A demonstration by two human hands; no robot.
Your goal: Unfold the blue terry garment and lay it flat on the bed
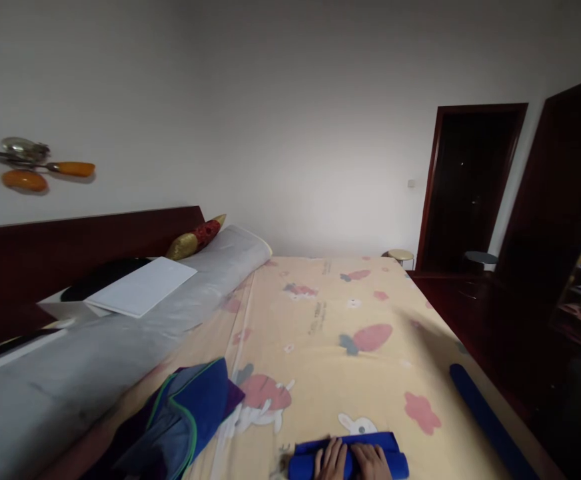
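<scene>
At the bottom edge both of my hands rest side by side on a rolled blue cloth [370, 443] lying on the bed. My left hand [331, 461] presses flat on the roll's left half, fingers together. My right hand [372, 462] lies on the right half. Only the fingers and knuckles of each hand show; the wrists are cut off by the frame. The roll lies across a cream bedsheet [330, 333] printed with pink strawberries and rabbits.
A heap of blue and purple clothing [180, 417] lies to the left of the roll. A long grey bolster [120, 333] carries a white folded sheet [140, 287] and a red-gold cushion [195, 239]. A blue strip [485, 417] runs along the bed's right edge. Dark doorway [470, 187] beyond.
</scene>
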